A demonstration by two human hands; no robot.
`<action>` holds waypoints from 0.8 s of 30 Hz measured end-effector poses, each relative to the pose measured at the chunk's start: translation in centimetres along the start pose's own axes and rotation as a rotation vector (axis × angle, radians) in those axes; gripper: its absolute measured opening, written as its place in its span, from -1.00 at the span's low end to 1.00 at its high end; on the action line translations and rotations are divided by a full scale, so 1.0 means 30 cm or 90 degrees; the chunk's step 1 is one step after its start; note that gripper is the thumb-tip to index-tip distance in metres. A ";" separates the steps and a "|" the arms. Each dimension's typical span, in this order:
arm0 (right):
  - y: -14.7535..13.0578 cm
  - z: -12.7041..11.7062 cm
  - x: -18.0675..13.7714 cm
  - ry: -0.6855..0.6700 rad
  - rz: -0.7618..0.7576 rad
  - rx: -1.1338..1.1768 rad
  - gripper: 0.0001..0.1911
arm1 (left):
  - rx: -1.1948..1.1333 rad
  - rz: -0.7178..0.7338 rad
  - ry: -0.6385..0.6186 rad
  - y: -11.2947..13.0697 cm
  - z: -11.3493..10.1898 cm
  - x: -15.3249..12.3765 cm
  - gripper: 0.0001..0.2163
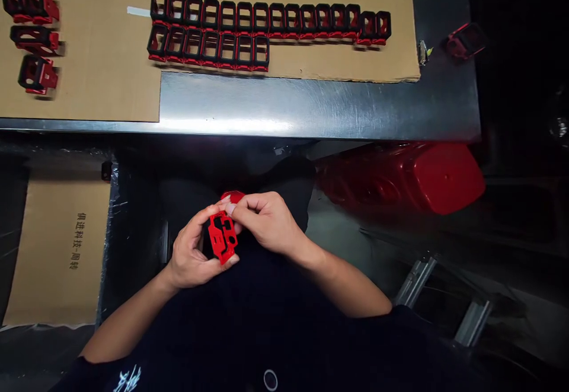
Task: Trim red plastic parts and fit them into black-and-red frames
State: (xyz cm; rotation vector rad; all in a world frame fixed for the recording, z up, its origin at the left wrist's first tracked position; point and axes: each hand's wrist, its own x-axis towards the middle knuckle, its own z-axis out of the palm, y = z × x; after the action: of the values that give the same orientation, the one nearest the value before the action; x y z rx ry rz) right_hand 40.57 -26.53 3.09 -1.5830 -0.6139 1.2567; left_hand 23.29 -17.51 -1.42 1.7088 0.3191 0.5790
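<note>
Close to my body, my left hand (193, 254) is wrapped around a red-and-black plastic housing (223, 239), with the thumb at its lower edge and fingers at its top. The red face, with several cut-outs, is turned up toward me. My right hand (265, 220) pinches at the upper end of this housing, thumb and index finger together; what lies between those fingertips is too small to make out. Behind the fingers shows a rounded red surface (234, 195), mostly hidden.
Rows of similar housings (227, 17) stand on cardboard (106, 83) covering a metal table (311, 107). Another housing (466, 41) sits at the table's right end. A red plastic stool (444, 178) is to the right, a cardboard-lined bin (66, 249) to the left.
</note>
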 end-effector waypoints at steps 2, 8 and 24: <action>0.015 -0.006 0.005 -0.009 0.010 0.042 -0.61 | -0.061 -0.018 0.005 -0.006 0.004 -0.005 -0.19; 0.054 -0.007 0.010 -0.015 0.041 0.113 -0.74 | -0.158 -0.014 0.002 -0.020 -0.002 0.006 -0.17; 0.181 -0.025 0.027 0.027 0.122 0.082 -0.58 | -0.275 -0.084 0.445 -0.108 -0.594 0.009 -0.52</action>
State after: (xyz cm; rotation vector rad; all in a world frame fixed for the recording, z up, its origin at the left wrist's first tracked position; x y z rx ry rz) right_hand 40.54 -28.24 -2.19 -1.5845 -0.3519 1.3716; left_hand 14.26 -1.83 -2.15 1.0213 0.7353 1.0558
